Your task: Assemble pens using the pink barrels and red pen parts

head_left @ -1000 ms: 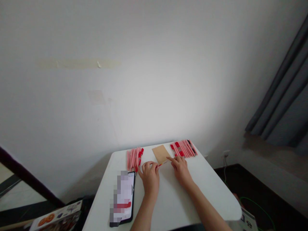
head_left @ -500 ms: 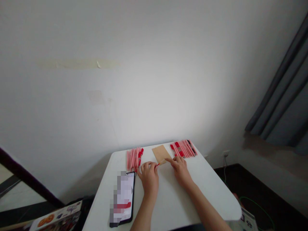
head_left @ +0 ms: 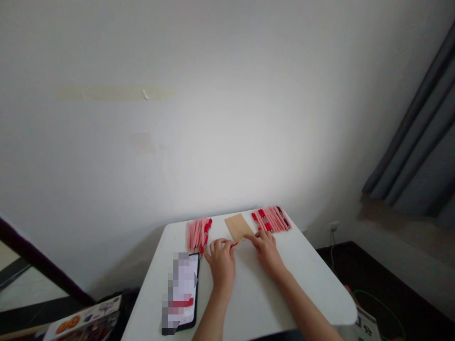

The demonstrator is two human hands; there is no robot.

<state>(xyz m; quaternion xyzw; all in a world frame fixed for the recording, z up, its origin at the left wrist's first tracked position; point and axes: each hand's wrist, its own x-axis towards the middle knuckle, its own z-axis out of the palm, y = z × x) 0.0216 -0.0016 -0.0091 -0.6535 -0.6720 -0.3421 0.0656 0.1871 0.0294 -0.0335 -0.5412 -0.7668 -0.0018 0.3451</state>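
My left hand is closed, its fingertips pinching a thin red pen-like item of which only the end shows. That end sits at the near edge of a flat brown paper piece, perhaps an envelope. My right hand rests at the paper's near right corner, its index finger stretched out onto the edge and the other fingers bent; nothing is visibly held in it. Just beyond my left hand lies a bunch of pink and red pens. Farther right, beyond my right hand, lies a row of pink, red and black pens.
A phone with a lit, partly pixelated screen lies on the white table, left of my left forearm. The table's far edge stands near a pale wall. A printed box sits low at left; a grey curtain hangs at right.
My left hand has shifted very slightly to the right, and the red end sits a little closer against the paper's edge. My right hand stays in place.
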